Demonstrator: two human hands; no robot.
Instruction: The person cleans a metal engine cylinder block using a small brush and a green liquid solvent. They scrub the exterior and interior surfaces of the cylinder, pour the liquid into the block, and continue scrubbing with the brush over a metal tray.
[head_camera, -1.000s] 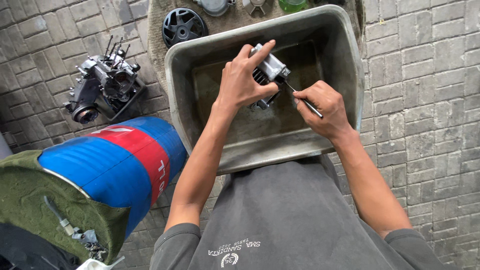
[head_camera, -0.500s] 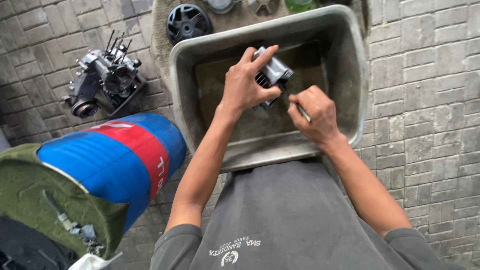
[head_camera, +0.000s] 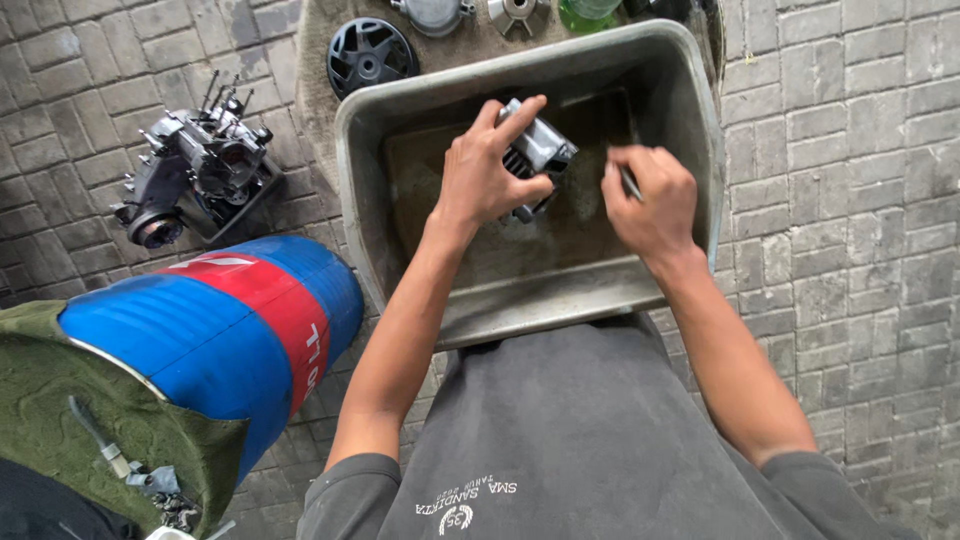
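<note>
- Finned metal engine part: grey casting w/ dark cooling fins. Long axis runs diagonal, lower-left to upper-right in view; upper-right end points toward far-right corner of tub.
- Grey plastic tub: rectangular, sits on brick paving in front of the person. Contains the engine part plus a shallow layer of murky brownish liquid/grime on the bottom.
- Left hand: inside tub, closed around the engine part from its left side; index finger lies across the top, thumb below. Part sticks out to the right of the palm.
- Right hand: inside tub, just right of the engine part, not touching it. Fist closed on a thin dark tool; only a short piece shows, tip type cannot be told.
- Left of tub: engine block on paving; blue-and-red drum lying on its side.
- Beyond tub's far rim: black round fan cover.
</note>
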